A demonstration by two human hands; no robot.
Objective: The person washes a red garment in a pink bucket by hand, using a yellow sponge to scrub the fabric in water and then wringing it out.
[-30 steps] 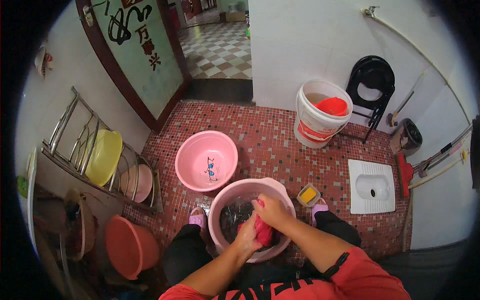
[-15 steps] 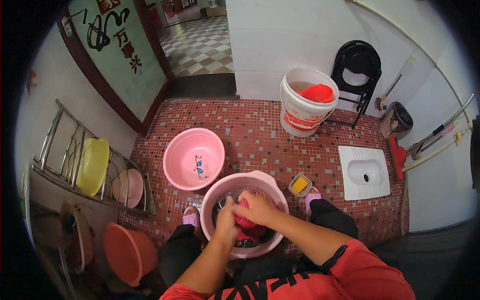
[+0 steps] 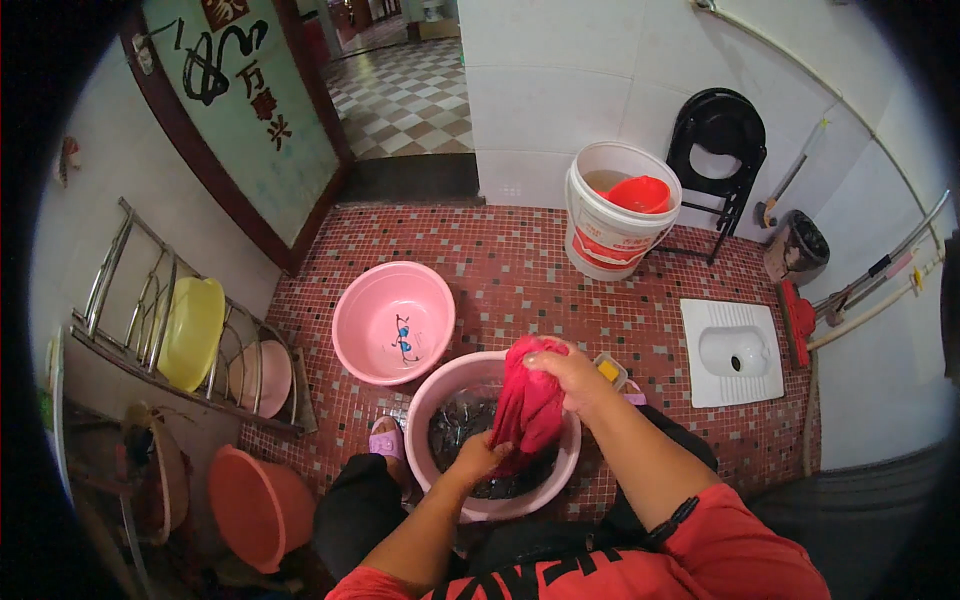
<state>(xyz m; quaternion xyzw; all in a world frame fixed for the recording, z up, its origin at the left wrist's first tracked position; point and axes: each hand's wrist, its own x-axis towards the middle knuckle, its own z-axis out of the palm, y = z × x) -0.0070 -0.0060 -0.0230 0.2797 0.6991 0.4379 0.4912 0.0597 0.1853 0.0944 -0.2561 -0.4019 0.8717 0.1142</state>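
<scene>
Right hand (image 3: 568, 375): clasps the upper end of the red cloth (image 3: 530, 410), raised toward the washbasin's far right rim.
Left hand (image 3: 480, 460): pinches the cloth's lower left edge, over the basin.
Change: bunched between both hands a second ago, the cloth now hangs lengthwise between them; the work seems to have gone from squeezing to opening it out.
Cloth: soft, limp, deeply creased.
Washbasin (image 3: 424, 400): round pink tub, seemingly plastic, with dark, glossy folds inside.
Beside it: smooth pink bowl (image 3: 432, 300).
Floor (image 3: 510, 270): small reddish mosaic tiles.
</scene>
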